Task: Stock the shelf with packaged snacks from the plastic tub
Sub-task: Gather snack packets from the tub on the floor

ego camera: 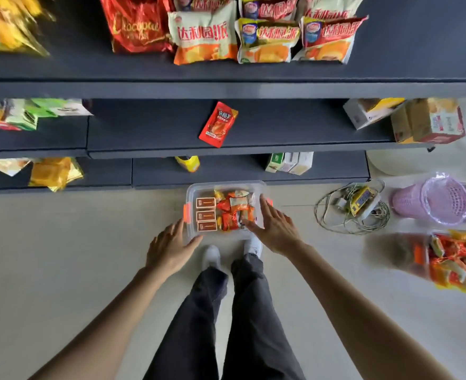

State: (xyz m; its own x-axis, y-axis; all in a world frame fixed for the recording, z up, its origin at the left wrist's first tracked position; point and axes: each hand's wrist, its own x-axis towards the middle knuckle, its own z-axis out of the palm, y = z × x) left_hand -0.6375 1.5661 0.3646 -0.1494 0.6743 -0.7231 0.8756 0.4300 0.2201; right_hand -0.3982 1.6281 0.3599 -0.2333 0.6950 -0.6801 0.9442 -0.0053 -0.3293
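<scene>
Both hands empty. Left hand [168, 249]: fingers straight and loosely spread, at the near left corner of the clear plastic tub with orange latches [226, 184]; contact uncertain. Right hand [274, 229]: fingers splayed wide, over the tub's right edge, holding nothing. The tub sits on the floor by the person's feet, just in front of the dark grey shelf unit [281, 127]. Inside it: three flat brown boxes [206, 215] and a heap of red-orange wrapped snacks [233, 212]. One red sachet [218, 124] lies alone mid-shelf. Judgement: stocking barely begun; nearly the whole load remains.
</scene>
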